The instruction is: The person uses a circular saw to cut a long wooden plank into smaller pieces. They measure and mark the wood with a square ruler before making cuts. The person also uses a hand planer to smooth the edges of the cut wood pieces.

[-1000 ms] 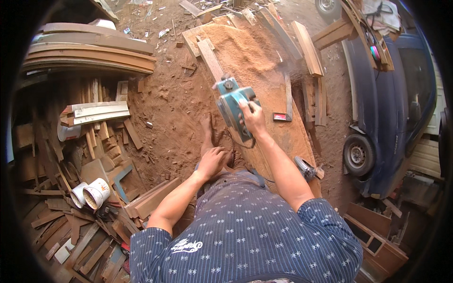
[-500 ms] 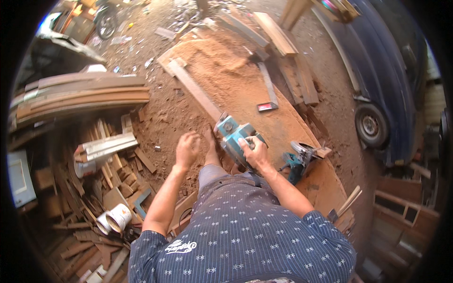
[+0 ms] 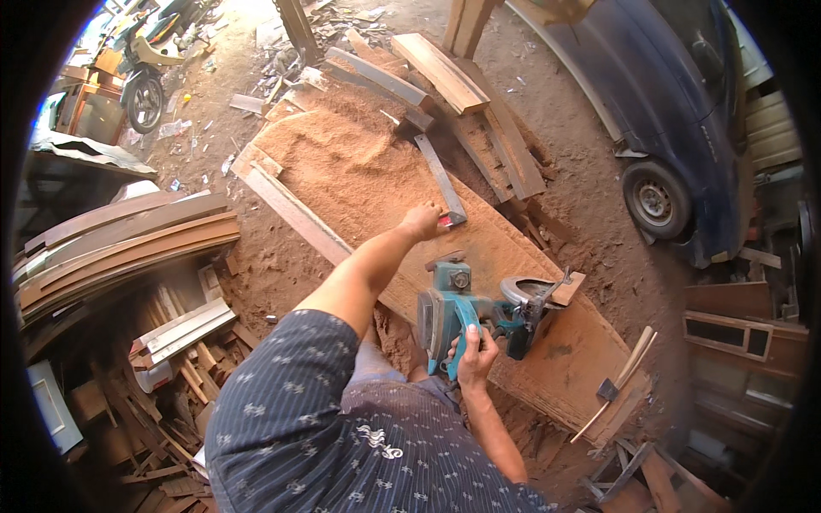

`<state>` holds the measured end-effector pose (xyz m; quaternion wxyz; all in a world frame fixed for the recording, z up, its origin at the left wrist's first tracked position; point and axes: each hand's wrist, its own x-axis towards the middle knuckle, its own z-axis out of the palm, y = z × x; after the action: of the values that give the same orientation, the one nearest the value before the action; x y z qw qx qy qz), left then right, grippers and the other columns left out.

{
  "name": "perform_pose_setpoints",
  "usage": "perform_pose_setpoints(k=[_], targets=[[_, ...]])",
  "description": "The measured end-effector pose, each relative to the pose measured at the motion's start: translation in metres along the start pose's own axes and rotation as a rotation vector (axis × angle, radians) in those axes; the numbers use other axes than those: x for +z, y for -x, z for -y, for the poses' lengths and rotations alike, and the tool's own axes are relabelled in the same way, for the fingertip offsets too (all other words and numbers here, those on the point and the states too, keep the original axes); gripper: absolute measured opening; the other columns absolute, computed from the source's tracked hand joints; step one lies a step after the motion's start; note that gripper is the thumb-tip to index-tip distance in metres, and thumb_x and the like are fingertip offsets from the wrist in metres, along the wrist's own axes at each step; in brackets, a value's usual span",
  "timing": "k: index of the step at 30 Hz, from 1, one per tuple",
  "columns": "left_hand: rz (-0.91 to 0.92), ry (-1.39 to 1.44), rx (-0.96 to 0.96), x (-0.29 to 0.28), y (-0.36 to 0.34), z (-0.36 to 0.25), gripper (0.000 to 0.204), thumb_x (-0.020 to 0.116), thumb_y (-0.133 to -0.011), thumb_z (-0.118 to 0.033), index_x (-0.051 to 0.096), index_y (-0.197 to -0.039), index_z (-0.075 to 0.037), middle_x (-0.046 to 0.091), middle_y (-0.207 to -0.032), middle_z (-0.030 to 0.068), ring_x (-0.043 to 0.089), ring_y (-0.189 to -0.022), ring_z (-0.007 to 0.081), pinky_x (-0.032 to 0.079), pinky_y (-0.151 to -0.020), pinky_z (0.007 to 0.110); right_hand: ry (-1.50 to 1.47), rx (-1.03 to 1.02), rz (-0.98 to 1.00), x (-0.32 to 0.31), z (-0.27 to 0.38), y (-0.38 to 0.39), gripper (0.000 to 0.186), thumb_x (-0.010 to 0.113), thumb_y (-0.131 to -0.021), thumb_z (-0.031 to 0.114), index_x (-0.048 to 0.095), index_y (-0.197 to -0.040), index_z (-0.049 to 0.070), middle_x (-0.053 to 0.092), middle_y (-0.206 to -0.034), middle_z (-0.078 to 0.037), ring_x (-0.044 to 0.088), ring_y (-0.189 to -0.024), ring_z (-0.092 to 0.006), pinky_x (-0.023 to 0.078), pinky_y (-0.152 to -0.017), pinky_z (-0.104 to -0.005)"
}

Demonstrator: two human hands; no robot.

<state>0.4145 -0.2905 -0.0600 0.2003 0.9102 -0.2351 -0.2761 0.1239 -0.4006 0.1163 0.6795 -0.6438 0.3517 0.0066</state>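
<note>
In the head view, the right hand [image 3: 475, 355] has its fingers wrapped around the handle of a teal planer [image 3: 462, 321], near the middle of the picture at the person's edge of the desk [image 3: 573, 359]. Gripping it by the handle alone seems to let one hand bear it, leaving the other free; whether its base rests on anything, I cannot tell. The left hand [image 3: 422, 221] reaches across to the red-marked end of a metal square [image 3: 440, 175]. Its fingers are at that end, but whether they grip or merely touch it is hidden. The square lies flat beside the mounded sawdust [image 3: 342, 162], probably to stay within reach. A long board [image 3: 291, 209] runs along the desk's left edge, perhaps so that its length stays accessible from the side. A circular saw [image 3: 523, 299] sits just right of the planer, apparently parked clear of that board.

Counted: two hands, two power tools (one planer, one saw), one square and one board along that edge. Beyond the desk are one dark blue vehicle [image 3: 676, 111], with one wheel [image 3: 654, 201] plainly visible, and one motorbike [image 3: 145, 90].
</note>
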Motion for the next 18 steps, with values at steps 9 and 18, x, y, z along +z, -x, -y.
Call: perform_pose_setpoints(k=[9,18], targets=[[0.023,-0.115,-0.019,-0.035,0.037,0.028,0.054,0.072,-0.087,-0.031,0.058,-0.123,0.007,0.057,-0.127,0.0269,0.059,-0.119,0.0411,0.050,-0.103,0.047,-0.115,-0.035,-0.127,0.040,-0.010,-0.046,0.044,0.059,-0.104,0.043,0.062,-0.091,0.001,0.059,-0.069,-0.006,0.056,-0.051,-0.0127,0.046,-0.048,-0.0276],[-0.651,0.372,-0.219,-0.196,0.264,0.099,0.035,0.063,-0.099,-0.032,0.063,-0.111,0.000,0.061,-0.095,0.0185,0.061,-0.091,0.0299,0.049,-0.083,0.045,0.097,-0.132,-0.217,0.094,-0.029,-0.183,0.053,0.060,-0.101,0.052,0.065,-0.091,0.000,0.059,-0.066,-0.006,0.058,-0.048,-0.0149,0.045,-0.044,-0.0303]])
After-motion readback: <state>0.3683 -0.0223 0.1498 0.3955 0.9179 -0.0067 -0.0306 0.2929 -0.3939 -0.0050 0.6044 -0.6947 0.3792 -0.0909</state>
